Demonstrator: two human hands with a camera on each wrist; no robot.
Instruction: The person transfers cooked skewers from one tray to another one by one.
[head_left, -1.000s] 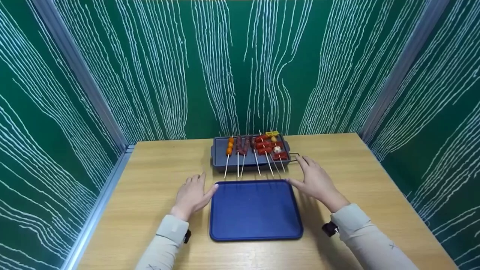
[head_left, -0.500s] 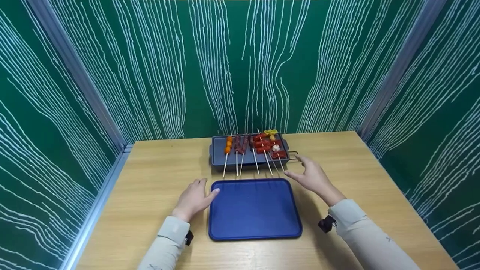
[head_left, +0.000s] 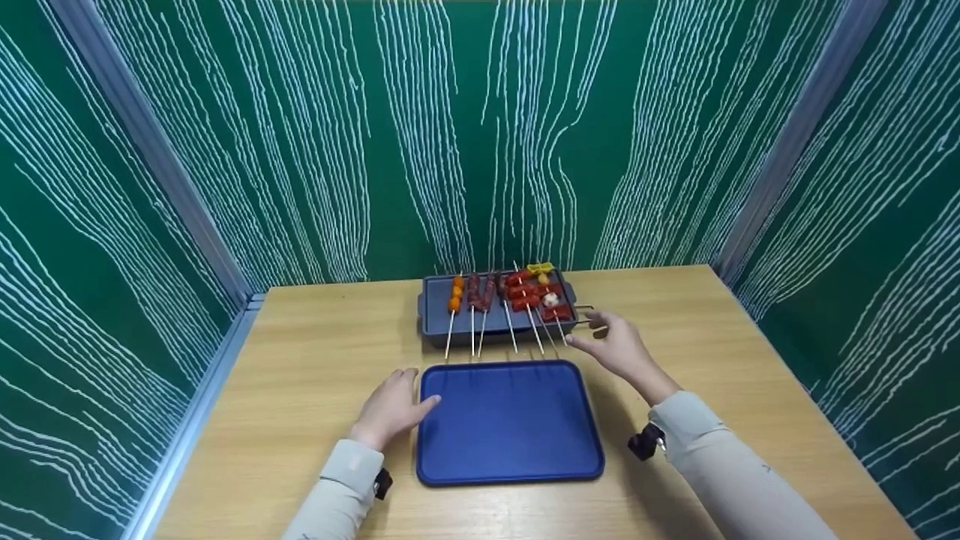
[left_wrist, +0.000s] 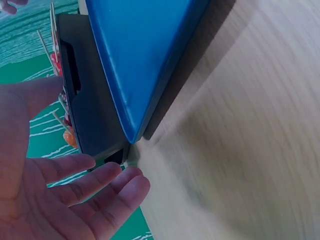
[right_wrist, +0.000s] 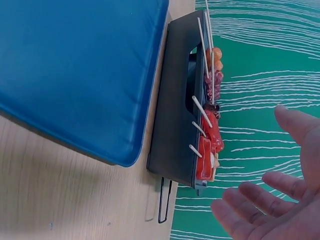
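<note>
Head view shows a blue tray (head_left: pixel 510 424) between the two hands, and a dark grill (head_left: pixel 439 300) ahead of it, just beyond its far rim. Left hand (head_left: pixel 388 409) and right hand (head_left: pixel 619 349) are both open, fingers relaxed and apart. Skewers (head_left: pixel 525 292) lie across the grill, orange pieces toward the left hand's side, dark meat midway, red ones toward the right hand's side. Their sticks jut over the near edge and stand in the way between grill and tray. The red ones overlap and are too crowded to count surely.

From above, the left thumb overlaps the tray's side and the right fingertips seem to meet the wire handle (right_wrist: pixel 160 200) at the grill's end. Each wrist view shows its hand apart from these. Those views also show a cut-out (right_wrist: pixel 191 85) in the grill's near wall, which head view hides.

Beyond the left hand, the counter (head_left: pixel 300 360) runs out to a metal rail (head_left: pixel 196 405); outside the right hand, more wood reaches the side wall (head_left: pixel 885 322). Past the grill, a green back wall (head_left: pixel 420 251) closes off the far edge.
</note>
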